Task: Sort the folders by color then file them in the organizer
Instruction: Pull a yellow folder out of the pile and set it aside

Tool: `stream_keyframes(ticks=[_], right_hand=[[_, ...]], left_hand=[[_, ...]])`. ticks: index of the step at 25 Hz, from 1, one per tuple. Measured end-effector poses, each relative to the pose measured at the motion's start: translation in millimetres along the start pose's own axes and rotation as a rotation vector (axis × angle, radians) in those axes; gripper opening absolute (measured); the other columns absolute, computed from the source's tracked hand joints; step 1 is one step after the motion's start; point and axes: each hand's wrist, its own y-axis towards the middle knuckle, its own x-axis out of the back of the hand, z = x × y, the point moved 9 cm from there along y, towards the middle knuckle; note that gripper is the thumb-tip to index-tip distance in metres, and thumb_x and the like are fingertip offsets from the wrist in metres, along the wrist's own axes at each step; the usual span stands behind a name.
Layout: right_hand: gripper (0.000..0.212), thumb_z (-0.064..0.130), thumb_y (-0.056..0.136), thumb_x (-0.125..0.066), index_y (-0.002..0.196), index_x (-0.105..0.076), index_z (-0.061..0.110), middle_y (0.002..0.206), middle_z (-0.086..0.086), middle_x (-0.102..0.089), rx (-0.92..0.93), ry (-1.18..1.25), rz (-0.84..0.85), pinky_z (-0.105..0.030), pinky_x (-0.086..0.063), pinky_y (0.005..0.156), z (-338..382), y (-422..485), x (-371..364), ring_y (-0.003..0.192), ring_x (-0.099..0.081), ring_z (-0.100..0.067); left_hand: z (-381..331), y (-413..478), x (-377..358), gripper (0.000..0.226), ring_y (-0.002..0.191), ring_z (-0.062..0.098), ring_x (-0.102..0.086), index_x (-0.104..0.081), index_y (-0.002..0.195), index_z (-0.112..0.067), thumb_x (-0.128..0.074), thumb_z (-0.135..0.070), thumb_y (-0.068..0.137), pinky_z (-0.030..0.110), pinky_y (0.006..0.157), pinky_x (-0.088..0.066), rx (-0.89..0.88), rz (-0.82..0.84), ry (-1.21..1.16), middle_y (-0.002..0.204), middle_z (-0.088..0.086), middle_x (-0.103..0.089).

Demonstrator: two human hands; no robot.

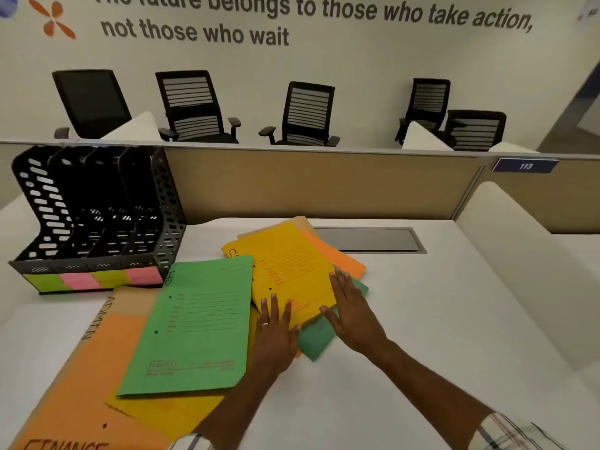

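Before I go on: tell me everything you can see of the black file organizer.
The organizer is black perforated plastic or metal, upright at the desk's far left against the partition. Curved dividers form several slots, all apparently empty. Green and pink sticky labels line its front base. A brown folder lies at its front edge; neither hand touches it.

An open-plan office — black mesh swivel chairs (194, 107) line the wall at twelve o'clock under a painted motivational slogan (292, 17). A tan cubicle partition (308, 183) backs the white worktop (438, 319), with a numbered desk plate (525, 165) at two o'clock — and a black file organizer (97, 216) at ten.
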Motion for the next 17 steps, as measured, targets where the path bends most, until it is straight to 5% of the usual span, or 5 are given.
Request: stream_keyframes(ticks=[4, 9, 12, 17], right_hand=[[0.076, 0.056, 0.103, -0.03, 0.16, 0.003, 0.018, 0.168, -0.001, 0.013, 0.056, -0.068, 0.103, -0.041, -0.008, 0.127, -27, 4, -19, 0.155, 0.013, -0.019], [0.075, 0.056, 0.103, -0.028, 0.16, 0.002, 0.017, 0.168, -0.003, 0.013, 0.119, -0.078, 0.195, -0.04, -0.005, 0.127, -53, -1, -47, 0.155, 0.013, -0.022], [0.075, 0.056, 0.103, -0.028, 0.16, -0.002, 0.015, 0.168, -0.005, 0.013, 0.136, -0.051, 0.227, -0.039, -0.002, 0.126, -59, -1, -55, 0.155, 0.013, -0.023], [0.065, 0.046, 0.104, -0.043, 0.156, -0.029, 0.01, 0.168, -0.008, -0.009, -0.028, 0.338, 0.143, -0.04, -0.015, 0.126, -87, 17, -31, 0.156, -0.006, -0.023]], left_hand=[[-6, 0, -31, 0.066, 0.152, 0.04, 0.025, -0.009, 0.163, -0.022, -0.032, -0.048, 0.108, 0.048, 0.126, -0.004, 0.086, 0.157, -0.198, 0.167, 0.015, 0.022], [-5, 0, -7, 0.045, 0.156, 0.039, -0.006, -0.054, 0.145, -0.009, -0.058, -0.026, 0.103, 0.046, 0.125, -0.011, 0.316, -0.179, -0.564, 0.168, 0.022, -0.01], [9, -2, -1, 0.041, 0.143, 0.042, -0.038, -0.067, 0.129, -0.004, -0.076, -0.014, 0.09, 0.053, 0.116, -0.036, 0.495, -0.324, -0.847, 0.151, 0.029, -0.045], [2, -8, -6, 0.087, 0.13, 0.032, -0.054, -0.036, 0.156, -0.019, -0.079, 0.004, 0.083, 0.057, 0.107, -0.047, 0.62, -0.368, -1.363, 0.144, 0.013, -0.055]])
